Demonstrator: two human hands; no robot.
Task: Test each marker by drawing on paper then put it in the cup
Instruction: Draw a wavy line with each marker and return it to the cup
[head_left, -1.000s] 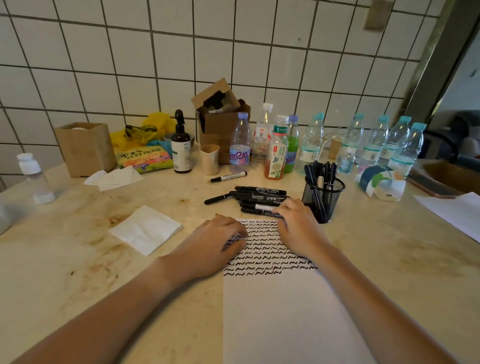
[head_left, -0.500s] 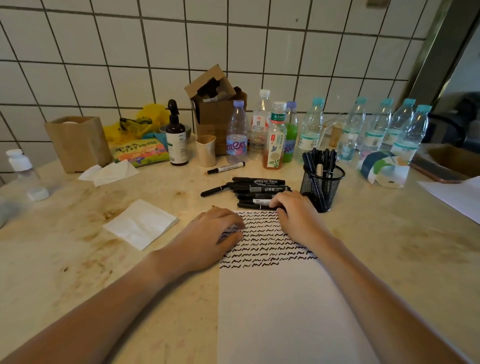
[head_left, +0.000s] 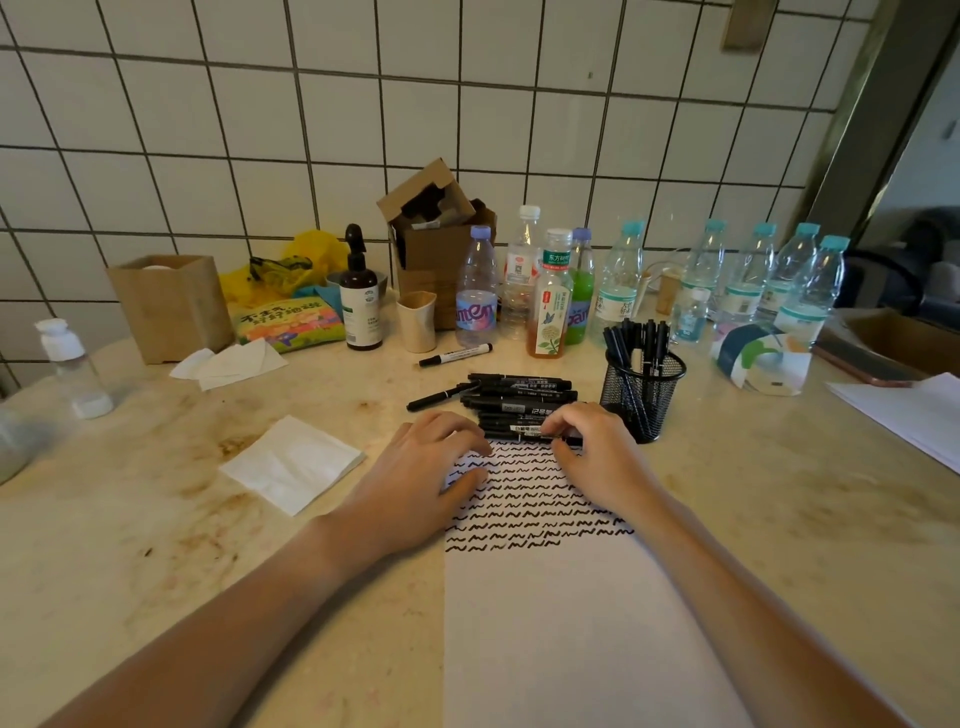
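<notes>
A white paper sheet (head_left: 561, 623) lies in front of me, its top part filled with rows of black squiggles. Just beyond its top edge sits a pile of black markers (head_left: 519, 395). A black mesh cup (head_left: 641, 389) to the right of the pile holds several markers upright. My left hand (head_left: 415, 483) rests flat on the paper's left edge, fingers apart. My right hand (head_left: 597, 457) is at the paper's top edge, thumb and fingers pinched on the nearest black marker (head_left: 519, 430), which still lies on the table.
Two loose markers (head_left: 457, 356) (head_left: 436, 397) lie behind and left of the pile. A folded napkin (head_left: 293, 462) is to the left. Bottles (head_left: 550, 301), a beige cup (head_left: 417, 322) and a cardboard box (head_left: 436, 244) line the tiled wall. Loose sheets (head_left: 914, 410) lie at the right.
My right hand's fingers have curled around the nearest marker in the pile. My left hand has stayed on the paper's edge.
</notes>
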